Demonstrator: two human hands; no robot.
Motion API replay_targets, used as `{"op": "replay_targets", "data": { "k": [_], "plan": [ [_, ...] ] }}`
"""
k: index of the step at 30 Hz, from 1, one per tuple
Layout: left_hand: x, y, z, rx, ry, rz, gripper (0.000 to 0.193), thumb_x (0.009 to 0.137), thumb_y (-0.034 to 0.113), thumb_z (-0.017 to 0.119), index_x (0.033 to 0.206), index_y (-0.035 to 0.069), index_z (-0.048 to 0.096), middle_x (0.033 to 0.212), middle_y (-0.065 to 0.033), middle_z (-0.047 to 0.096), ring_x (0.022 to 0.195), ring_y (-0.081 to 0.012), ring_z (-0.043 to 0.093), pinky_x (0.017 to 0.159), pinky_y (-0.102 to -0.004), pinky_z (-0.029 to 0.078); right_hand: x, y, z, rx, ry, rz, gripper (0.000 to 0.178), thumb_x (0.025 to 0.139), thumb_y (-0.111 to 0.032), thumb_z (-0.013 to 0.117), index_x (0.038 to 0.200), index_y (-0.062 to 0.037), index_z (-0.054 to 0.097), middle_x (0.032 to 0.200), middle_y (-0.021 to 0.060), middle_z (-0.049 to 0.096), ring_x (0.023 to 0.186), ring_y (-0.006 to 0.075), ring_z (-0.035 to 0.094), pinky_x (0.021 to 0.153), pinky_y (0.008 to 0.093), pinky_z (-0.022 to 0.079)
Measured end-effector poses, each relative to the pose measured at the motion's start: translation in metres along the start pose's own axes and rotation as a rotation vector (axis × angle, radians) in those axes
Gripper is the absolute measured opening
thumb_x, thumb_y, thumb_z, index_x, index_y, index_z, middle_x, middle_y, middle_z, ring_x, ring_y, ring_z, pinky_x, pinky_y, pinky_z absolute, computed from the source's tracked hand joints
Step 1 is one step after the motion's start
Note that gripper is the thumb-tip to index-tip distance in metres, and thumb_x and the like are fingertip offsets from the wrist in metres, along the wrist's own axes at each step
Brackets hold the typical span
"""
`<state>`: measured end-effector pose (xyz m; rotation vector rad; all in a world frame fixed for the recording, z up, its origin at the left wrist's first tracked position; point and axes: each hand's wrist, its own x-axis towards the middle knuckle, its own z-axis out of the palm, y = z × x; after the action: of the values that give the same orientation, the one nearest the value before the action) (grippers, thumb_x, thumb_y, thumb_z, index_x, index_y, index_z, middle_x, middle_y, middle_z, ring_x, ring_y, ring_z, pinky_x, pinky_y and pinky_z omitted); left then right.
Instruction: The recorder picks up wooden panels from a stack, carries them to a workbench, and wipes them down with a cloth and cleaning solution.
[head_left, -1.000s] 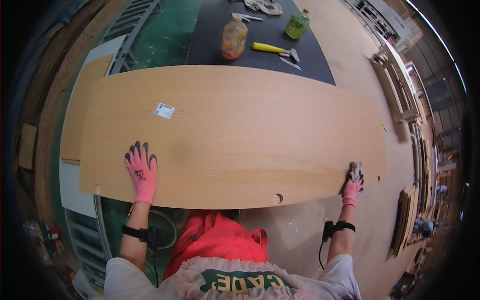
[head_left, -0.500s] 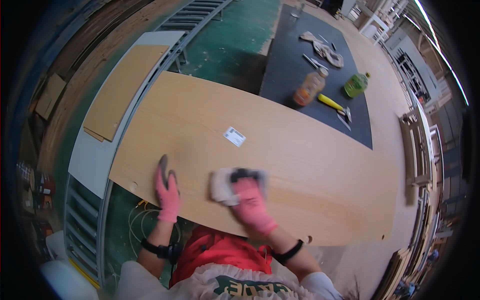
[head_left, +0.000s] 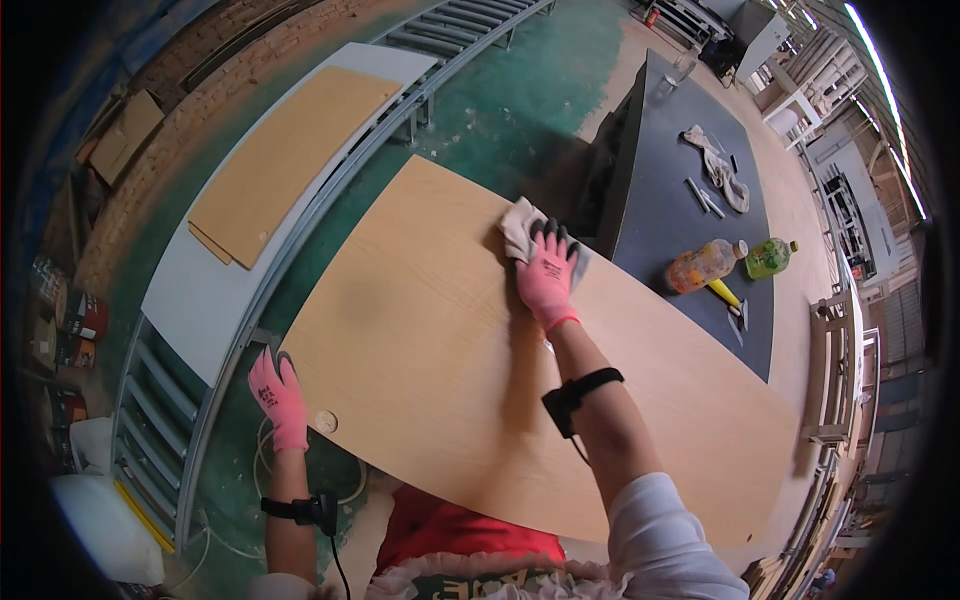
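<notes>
A large light-wood board (head_left: 420, 330) lies in front of me, with a round hole near its left corner. My right hand (head_left: 548, 280), in a pink glove with dark fingertips, presses a whitish rag (head_left: 520, 228) onto the board by its far edge. Its fingers are spread over the cloth. My left hand (head_left: 278, 400), gloved alike, is beside the board's left corner with its fingers apart and nothing seen in them. My right forearm covers part of the board's middle.
A roller conveyor (head_left: 155, 400) at left carries a white panel (head_left: 190, 315) and smaller wood boards (head_left: 290, 160). On the dark table (head_left: 655, 180) at right are an orange bottle (head_left: 705, 265), a green bottle (head_left: 768, 258), a yellow-handled tool (head_left: 724, 292) and another cloth (head_left: 728, 180).
My right hand has pushed the rag away from me to the board's far edge. My left hand has moved off the board's surface to its left corner. The view has shifted.
</notes>
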<state>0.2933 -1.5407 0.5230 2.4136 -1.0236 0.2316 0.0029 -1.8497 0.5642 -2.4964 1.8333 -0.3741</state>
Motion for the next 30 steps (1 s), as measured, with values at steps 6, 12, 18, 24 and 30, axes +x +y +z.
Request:
{"op": "replay_targets", "data": {
  "k": [6, 12, 18, 24, 30],
  "plan": [
    [-0.002, 0.001, -0.001, -0.076, -0.006, -0.053, 0.031, 0.085, 0.015, 0.047, 0.111, -0.002, 0.051, 0.110, -0.0176, 0.054, 0.102, -0.0341, 0.047, 0.091, -0.0420, 0.035, -0.050, -0.166, 0.011, 0.641, -0.134, -0.555, 0.035, 0.076, -0.024, 0.048, 0.105, -0.0039, 0.053, 0.110, 0.0171, 0.051, 0.108, 0.0313, 0.044, 0.096, 0.0422, 0.031],
    [-0.011, -0.008, -0.010, -0.355, 0.049, -0.330, 0.042, 0.088, 0.017, 0.046, 0.123, -0.005, 0.041, 0.123, -0.0229, 0.044, 0.115, -0.0352, 0.041, 0.099, -0.0412, 0.030, -0.097, -0.222, 0.008, 0.555, -0.022, -0.801, 0.034, 0.073, -0.031, 0.055, 0.098, -0.0081, 0.055, 0.109, 0.0078, 0.053, 0.110, 0.0269, 0.042, 0.102, 0.0448, 0.022],
    [-0.016, 0.018, -0.045, -0.310, 0.001, -0.146, 0.046, 0.088, 0.017, 0.048, 0.127, -0.004, 0.036, 0.130, -0.0218, 0.038, 0.122, -0.0355, 0.034, 0.102, -0.0419, 0.026, -0.026, -0.019, -0.008, 0.258, 0.191, -0.200, 0.045, 0.079, -0.024, 0.048, 0.119, -0.0027, 0.047, 0.121, 0.0151, 0.048, 0.117, 0.0292, 0.040, 0.103, 0.0401, 0.024],
    [-0.048, 0.097, -0.046, -0.369, -0.199, 0.289, 0.046, 0.084, 0.012, 0.051, 0.126, -0.003, 0.038, 0.130, -0.0215, 0.038, 0.122, -0.0385, 0.033, 0.102, -0.0472, 0.025, -0.174, 0.269, -0.085, -0.037, 0.080, 0.642, 0.055, 0.083, -0.030, 0.042, 0.132, -0.0046, 0.035, 0.136, 0.0127, 0.035, 0.129, 0.0290, 0.026, 0.107, 0.0426, 0.013],
    [-0.122, 0.227, -0.036, -0.699, -0.643, 0.975, 0.047, 0.076, 0.008, 0.056, 0.118, -0.005, 0.040, 0.123, -0.0226, 0.041, 0.115, -0.0415, 0.038, 0.099, -0.0547, 0.025, -0.435, 0.376, -0.127, -0.390, 0.190, 1.209, 0.050, 0.080, -0.026, 0.046, 0.124, -0.0038, 0.042, 0.129, 0.0148, 0.042, 0.122, 0.0317, 0.035, 0.102, 0.0446, 0.024]
  ]
}}
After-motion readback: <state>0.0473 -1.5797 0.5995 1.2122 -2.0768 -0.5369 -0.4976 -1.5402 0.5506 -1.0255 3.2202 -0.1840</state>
